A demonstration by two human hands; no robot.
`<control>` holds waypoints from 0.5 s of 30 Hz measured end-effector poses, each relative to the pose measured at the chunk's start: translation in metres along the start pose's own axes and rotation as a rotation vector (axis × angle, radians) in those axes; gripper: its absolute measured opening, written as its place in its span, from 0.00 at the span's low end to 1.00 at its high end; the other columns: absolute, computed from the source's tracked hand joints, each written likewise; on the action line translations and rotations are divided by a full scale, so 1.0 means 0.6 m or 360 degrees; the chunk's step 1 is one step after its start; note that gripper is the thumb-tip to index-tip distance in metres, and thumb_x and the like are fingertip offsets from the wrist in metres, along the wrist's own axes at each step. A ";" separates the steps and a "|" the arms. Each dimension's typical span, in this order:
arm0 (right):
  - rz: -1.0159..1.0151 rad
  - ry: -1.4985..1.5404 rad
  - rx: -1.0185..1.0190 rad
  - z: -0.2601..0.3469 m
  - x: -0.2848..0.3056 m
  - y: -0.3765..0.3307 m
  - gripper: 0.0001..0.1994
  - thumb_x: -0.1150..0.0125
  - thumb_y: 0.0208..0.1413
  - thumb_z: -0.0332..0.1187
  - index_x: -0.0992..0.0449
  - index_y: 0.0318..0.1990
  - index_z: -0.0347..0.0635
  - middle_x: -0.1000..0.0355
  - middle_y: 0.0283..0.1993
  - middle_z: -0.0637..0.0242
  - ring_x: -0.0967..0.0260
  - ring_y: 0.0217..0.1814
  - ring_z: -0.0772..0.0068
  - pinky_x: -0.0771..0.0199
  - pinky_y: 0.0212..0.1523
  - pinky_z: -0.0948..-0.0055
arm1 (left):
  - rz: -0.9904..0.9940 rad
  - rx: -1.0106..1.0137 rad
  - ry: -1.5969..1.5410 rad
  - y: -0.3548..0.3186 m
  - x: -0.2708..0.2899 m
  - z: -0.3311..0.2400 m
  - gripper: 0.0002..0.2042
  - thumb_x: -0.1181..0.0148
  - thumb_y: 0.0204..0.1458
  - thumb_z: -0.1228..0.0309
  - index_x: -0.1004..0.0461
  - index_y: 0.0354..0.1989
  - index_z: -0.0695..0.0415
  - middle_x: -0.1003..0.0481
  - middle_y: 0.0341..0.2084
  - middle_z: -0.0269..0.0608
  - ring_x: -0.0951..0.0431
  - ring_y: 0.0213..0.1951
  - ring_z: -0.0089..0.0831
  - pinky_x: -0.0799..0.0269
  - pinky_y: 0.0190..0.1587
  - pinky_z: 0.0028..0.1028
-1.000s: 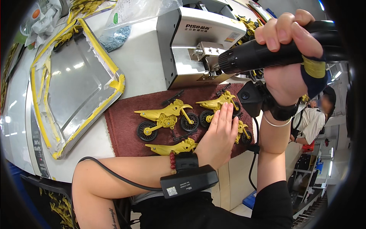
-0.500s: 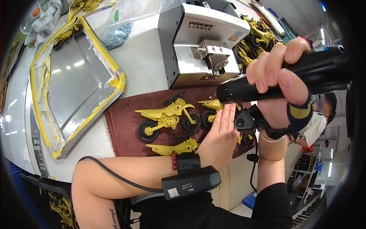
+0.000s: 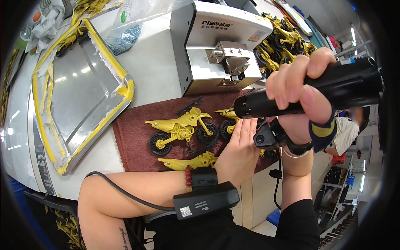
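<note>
My right hand point(image 3: 304, 89) is wrapped round a black electric screwdriver point(image 3: 348, 81), held nearly level with its nose toward the left. That nose hangs over a yellow toy motorbike point(image 3: 227, 128), hiding much of it along with my hands. Flat against this motorbike, my left hand point(image 3: 241, 156) has its fingers stretched out; the fingertips lie below the screwdriver's nose. To the left, another toy motorbike point(image 3: 181, 130) with black wheels lies on its side on a brown towel point(image 3: 133, 137). A yellow motorbike body point(image 3: 183, 161) lies nearer, partly behind my left wrist. The screwdriver's bit is not visible.
A silver screw-feeding machine point(image 3: 221, 46) stands behind the towel. Several toy motorbikes point(image 3: 287, 39) are piled at its right. At the left lies a metal tray point(image 3: 87, 87) edged with yellow tape. A bag of blue bits point(image 3: 125, 39) is behind it. Another person point(image 3: 346, 133) is at far right.
The screwdriver's nose has dropped slightly toward the motorbike, with my right hand still round it. My left hand stays on the motorbike. The whole view has shifted a little.
</note>
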State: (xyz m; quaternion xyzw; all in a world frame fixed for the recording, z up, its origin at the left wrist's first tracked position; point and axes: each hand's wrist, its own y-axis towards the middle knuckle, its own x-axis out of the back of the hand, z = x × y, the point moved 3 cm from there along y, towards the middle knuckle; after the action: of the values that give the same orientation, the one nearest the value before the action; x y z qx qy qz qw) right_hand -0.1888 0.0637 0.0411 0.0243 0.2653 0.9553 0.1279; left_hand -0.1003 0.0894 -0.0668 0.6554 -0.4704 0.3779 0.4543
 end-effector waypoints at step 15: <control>0.0005 -0.0015 -0.0076 -0.008 -0.002 -0.011 0.14 0.45 0.48 0.26 0.45 0.36 0.45 0.40 0.23 0.68 0.40 0.23 0.74 0.38 0.31 0.71 | -0.0183 0.0019 -0.0089 -0.003 -0.011 0.002 0.31 0.44 0.38 0.60 0.37 0.50 0.70 0.38 0.50 0.57 0.39 0.55 0.48 0.45 0.60 0.41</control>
State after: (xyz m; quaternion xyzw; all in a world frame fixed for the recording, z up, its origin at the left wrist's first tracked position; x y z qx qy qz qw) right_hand -0.1864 0.0667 0.0337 0.0261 0.2419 0.9614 0.1284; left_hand -0.1002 0.0902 -0.0738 0.6944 -0.4422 0.3356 0.4579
